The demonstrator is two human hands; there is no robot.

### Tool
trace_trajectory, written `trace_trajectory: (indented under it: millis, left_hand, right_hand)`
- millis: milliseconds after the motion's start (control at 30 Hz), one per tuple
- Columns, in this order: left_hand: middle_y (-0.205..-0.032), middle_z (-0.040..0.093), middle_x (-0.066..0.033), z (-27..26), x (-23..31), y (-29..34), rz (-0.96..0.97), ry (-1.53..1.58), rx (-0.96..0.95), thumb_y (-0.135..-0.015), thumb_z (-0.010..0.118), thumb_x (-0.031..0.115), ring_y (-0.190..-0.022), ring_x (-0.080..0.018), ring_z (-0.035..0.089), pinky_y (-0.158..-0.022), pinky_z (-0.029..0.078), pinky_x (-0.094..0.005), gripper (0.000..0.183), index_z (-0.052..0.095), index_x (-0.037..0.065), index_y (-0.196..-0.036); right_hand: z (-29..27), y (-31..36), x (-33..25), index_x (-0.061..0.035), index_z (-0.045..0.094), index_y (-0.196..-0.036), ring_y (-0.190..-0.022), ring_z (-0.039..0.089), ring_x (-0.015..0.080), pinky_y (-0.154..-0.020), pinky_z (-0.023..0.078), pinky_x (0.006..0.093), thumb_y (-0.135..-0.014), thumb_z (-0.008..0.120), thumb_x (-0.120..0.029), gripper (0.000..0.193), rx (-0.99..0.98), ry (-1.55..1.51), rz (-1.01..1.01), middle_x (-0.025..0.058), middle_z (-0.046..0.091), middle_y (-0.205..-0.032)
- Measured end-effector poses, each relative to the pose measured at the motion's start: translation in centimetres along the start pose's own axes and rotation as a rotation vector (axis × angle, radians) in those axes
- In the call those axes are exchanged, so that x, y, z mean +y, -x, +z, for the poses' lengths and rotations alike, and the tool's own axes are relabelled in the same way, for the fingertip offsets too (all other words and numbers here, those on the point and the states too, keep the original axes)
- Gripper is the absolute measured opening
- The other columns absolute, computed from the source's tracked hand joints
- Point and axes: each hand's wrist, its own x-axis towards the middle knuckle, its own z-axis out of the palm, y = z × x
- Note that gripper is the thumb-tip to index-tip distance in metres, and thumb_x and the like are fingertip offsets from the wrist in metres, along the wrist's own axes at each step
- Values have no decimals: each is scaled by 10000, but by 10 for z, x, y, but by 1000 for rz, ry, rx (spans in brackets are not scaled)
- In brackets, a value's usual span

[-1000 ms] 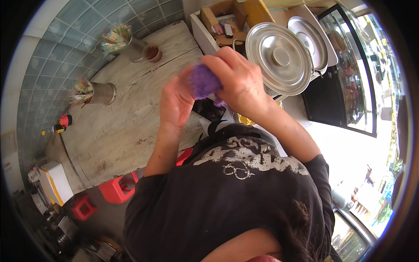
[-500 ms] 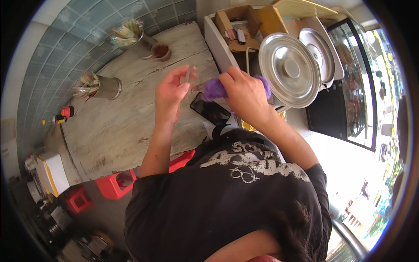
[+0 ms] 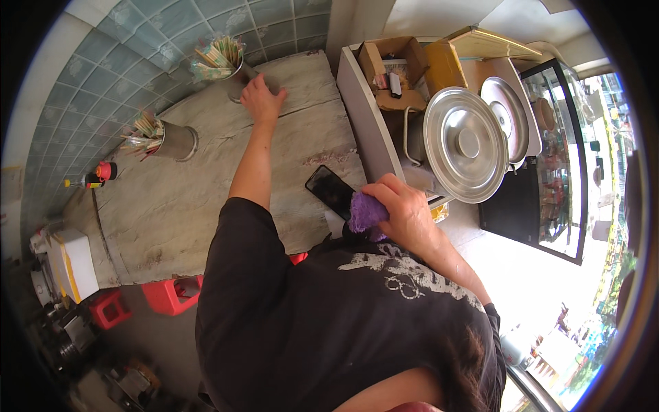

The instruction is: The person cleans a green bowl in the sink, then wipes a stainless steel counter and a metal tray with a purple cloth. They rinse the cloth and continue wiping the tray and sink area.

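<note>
At the far end of the worn whitish wooden table [image 3: 206, 172], my left hand [image 3: 261, 103] is closed around a small cup [image 3: 273, 84], fingers and thumb on either side. The hand hides most of the cup and what is in it. A metal holder [image 3: 237, 81] full of wrapped sticks stands just left of the hand. My right hand [image 3: 405, 213] grips a bunched purple cloth [image 3: 366, 212] close to my body. The cloth is beside a dark phone [image 3: 331, 190] lying on the table near its right edge.
Another metal holder [image 3: 177, 142] with sticks stands along the tiled wall. A lidded steel pot [image 3: 467, 141] and an open cardboard box [image 3: 391, 58] are on the right. Red stools [image 3: 171, 295] sit under the table, and a white box [image 3: 74, 264] is at left.
My left hand, which held a small pale thing, has moved away to the small cup; that thing no longer shows. My right hand has drawn the purple cloth back toward my body.
</note>
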Motion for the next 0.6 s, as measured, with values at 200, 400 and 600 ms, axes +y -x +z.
trace_trajectory:
  millis: [200,400,600]
  left_hand:
    - [-1112,554,-107,18,-10,1,20,-81,-33,-595,778,327,-1057,-316,476,-894,363,-454,645,543,103,-1153]
    - [-1057,548,-124,19,-11,1,51,-107,-1,-617,773,328,-1019,-328,478,-873,374,-463,580,558,92,-1101]
    - [-1078,526,-125,12,-8,-3,-6,-169,-85,-655,756,366,-1029,-328,464,-852,383,-480,526,573,100,-1071]
  right_hand:
    - [7,3,7,-68,595,-974,-801,602,301,-647,503,388,-552,674,19,438,-3,7,24,87,553,-879]
    - [8,1,5,-58,610,-1001,-803,596,310,-679,495,383,-537,677,53,482,-28,-47,49,92,564,-868]
    - [8,-1,4,-60,608,-1010,-808,597,311,-685,495,382,-546,672,53,481,-37,-49,39,91,566,-881]
